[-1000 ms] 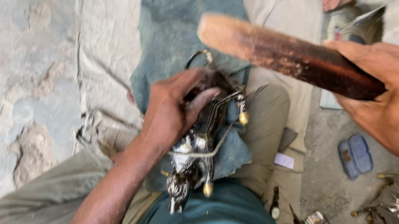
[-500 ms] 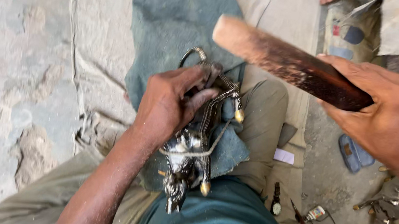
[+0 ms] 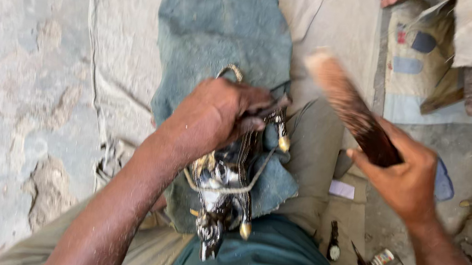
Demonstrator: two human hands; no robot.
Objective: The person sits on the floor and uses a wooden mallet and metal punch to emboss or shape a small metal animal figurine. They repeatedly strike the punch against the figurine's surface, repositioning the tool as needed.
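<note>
Partly hidden: metal figurine point(image 3: 224, 184) under left hand point(image 3: 214, 115); wooden stick point(image 3: 351, 110) motion-blurred.

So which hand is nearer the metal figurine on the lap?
Left. The left hand grips the metal figurine at its upper end; the right hand is off to its right, apart, holding a wooden stick.

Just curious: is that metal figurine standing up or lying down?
Lying down: the metal figurine rests lengthwise on the lap, pinned under the left hand.

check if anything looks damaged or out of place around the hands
Nothing looks broken. The wooden stick in the right hand is smeared by motion blur. The left hand pins a metal figurine on the blue cloth.
</note>
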